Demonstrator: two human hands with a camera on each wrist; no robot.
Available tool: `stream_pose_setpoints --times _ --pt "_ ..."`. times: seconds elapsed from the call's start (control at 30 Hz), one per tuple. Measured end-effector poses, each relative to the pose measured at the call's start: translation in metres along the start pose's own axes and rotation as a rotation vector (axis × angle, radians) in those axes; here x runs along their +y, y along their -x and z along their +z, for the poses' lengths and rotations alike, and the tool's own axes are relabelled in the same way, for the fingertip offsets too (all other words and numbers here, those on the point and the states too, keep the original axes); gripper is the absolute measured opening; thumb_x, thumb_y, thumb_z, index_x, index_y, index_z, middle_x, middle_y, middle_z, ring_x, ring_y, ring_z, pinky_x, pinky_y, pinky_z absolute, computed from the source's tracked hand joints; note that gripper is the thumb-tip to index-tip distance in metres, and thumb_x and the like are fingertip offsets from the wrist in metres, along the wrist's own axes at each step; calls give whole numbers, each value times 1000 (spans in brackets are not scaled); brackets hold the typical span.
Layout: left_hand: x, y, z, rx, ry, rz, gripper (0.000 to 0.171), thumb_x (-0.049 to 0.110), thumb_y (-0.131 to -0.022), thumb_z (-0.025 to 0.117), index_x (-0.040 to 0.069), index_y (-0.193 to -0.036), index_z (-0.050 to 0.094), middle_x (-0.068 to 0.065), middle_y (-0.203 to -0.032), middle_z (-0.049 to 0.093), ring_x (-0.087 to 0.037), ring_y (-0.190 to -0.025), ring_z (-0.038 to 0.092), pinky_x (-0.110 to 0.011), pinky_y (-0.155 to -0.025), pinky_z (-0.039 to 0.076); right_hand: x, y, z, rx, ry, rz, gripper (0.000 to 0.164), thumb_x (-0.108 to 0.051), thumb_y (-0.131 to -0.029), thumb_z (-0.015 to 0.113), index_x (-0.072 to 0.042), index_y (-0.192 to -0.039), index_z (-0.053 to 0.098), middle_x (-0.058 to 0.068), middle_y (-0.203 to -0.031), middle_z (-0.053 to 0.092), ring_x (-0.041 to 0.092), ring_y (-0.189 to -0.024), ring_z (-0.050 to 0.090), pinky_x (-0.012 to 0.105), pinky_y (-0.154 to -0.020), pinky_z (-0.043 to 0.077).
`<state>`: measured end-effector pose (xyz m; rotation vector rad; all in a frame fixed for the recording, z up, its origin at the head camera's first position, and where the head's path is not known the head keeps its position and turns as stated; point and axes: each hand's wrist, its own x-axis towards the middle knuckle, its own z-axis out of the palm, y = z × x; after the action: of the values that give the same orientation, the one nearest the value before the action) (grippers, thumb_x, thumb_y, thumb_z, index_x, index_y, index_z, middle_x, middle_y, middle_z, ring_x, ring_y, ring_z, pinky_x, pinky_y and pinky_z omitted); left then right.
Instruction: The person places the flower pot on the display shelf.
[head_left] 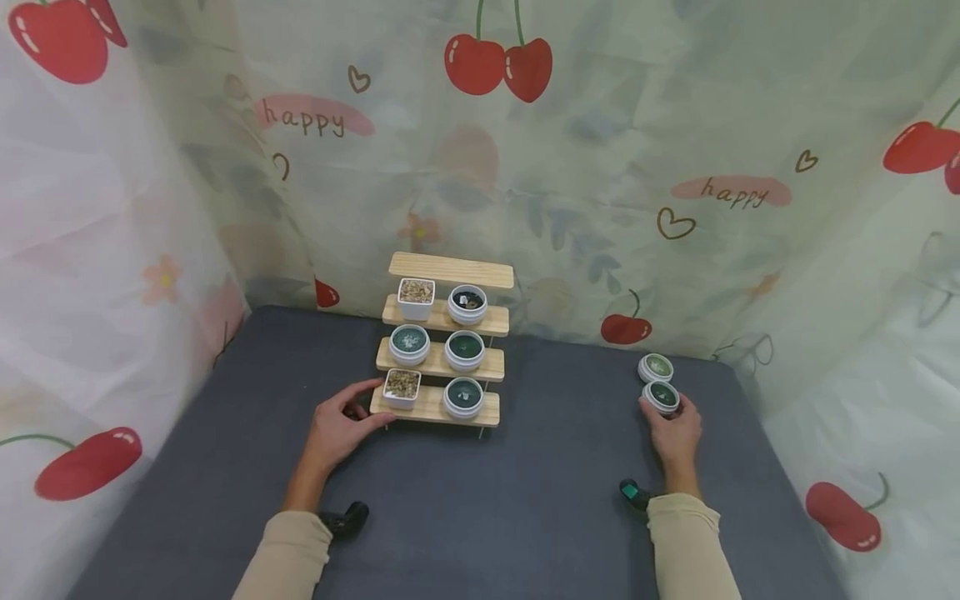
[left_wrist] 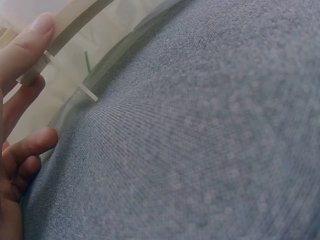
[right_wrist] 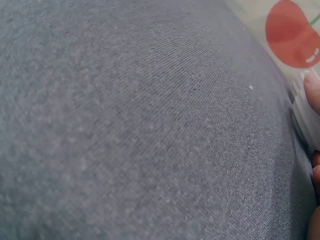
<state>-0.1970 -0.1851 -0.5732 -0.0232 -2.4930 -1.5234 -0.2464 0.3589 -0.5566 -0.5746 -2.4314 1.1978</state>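
Observation:
A tiered wooden display stand stands left of centre at the back of the table. My left hand pinches the left end of its lowest shelf; in the left wrist view the thumb lies on the shelf edge with a finger beneath. Nearest that hand sits a square white pot with a grainy tan filling. Over at the right, my right hand grips a round white ribbed pot with a dark green top. Touching or just behind it is another round pot, lighter green inside.
On the stand's shelves are another square pot and several round pots. Grey cloth covers the table. A printed curtain hangs close behind and at both sides. Dark wrist-worn devices sit beside the sleeves.

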Motion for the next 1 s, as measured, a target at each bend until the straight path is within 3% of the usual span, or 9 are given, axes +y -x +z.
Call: stream_pose_setpoints --times 0.23,0.5,0.6,0.77,1.0 --pt "0 0 -2 -1 -12 -8 61 49 -75 89 39 -131 66 -2 -76 66 -14 -65 59 -28 -60 46 3 -3 4 3 -14 44 75 -29 -95 74 8 -151 39 33 -141 47 44 -125 49 53 -107 36" --pt "2 -1 -3 -7 1 -18 61 49 -75 89 38 -131 67 -3 -77 67 -15 -65 60 -28 -60 46 0 -8 6 37 -249 161 77 -29 -95 73 6 -153 35 30 -151 46 38 -138 49 48 -113 39" --pt "3 -2 -4 -2 -6 -15 62 49 -75 89 38 -131 67 -3 -76 66 -14 -65 59 -27 -60 46 -5 -8 5 55 -282 170 77 -30 -94 74 5 -152 38 25 -149 49 28 -132 53 33 -107 43" --pt "4 -1 -4 -14 -11 -20 62 51 -75 88 38 -132 66 -2 -77 66 -14 -66 60 -27 -61 46 -17 -7 4 81 -261 134 73 -34 -94 74 2 -150 42 17 -142 52 2 -104 52 10 -82 42" --pt "3 0 -2 -15 -14 -27 62 51 -75 88 38 -132 66 -2 -78 66 -15 -67 59 -27 -61 46 -46 -1 3 136 -176 44 72 -40 -91 76 -1 -145 48 14 -133 52 -1 -94 45 12 -77 39"
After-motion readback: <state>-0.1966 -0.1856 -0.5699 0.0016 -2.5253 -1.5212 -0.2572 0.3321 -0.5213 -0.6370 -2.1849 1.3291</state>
